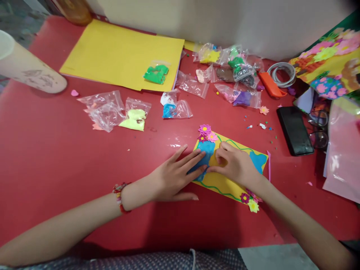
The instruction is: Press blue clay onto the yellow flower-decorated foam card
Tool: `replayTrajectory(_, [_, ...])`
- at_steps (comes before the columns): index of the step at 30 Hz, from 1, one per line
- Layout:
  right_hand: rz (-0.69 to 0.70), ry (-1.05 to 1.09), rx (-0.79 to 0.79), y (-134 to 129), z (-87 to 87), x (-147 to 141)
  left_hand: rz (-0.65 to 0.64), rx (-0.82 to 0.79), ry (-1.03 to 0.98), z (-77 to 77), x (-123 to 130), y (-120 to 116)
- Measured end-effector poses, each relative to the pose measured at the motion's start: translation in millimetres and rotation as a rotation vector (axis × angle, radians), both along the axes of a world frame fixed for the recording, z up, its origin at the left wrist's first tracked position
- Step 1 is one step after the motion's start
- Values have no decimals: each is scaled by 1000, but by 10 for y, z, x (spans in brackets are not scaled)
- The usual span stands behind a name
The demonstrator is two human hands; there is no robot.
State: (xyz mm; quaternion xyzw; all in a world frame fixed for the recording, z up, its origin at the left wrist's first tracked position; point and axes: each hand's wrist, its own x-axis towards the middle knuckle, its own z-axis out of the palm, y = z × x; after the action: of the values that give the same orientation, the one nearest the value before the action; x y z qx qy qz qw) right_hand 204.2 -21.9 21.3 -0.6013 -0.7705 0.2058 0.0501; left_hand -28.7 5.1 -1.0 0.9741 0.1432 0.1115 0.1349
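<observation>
A yellow card lies tilted on the red table, with wavy green clay lines along its long edges. Clay flowers in pink and magenta sit at its upper left corner, and a pale yellow clay flower with magenta ones at the lower right. My left hand rests flat, fingers spread, its fingertips on a flat blue clay patch at the card's left end. Over the card's middle, my right hand has curled fingers and its thumb stretched apart to the patch's edge. A second blue clay patch covers the right end.
Bags of coloured clay lie across the table's back half. A yellow sheet is at the back left, near a pale tumbler. To the right are a black phone, glasses, an orange comb and a coiled cable.
</observation>
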Motion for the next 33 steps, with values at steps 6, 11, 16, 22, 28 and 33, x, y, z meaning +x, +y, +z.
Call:
replayTrajectory(6, [11, 7, -40, 87, 38, 37, -22, 11, 3, 23, 16, 15])
replayTrajectory(11, [26, -9, -60, 98, 57, 37, -97, 34, -4, 33, 22, 33])
replayTrajectory(16, [28, -5, -34, 137, 26, 28, -93, 35, 11, 45, 22, 16])
replayTrajectory(22, [21, 46, -21, 158, 45, 65, -38, -1, -3, 15, 35, -30])
replayTrajectory(28, [0, 28, -46, 180, 64, 35, -16, 18, -19, -7, 54, -61])
replayTrajectory(33, [-36, 41, -65, 218, 51, 45, -16, 18, -9, -16, 52, -66])
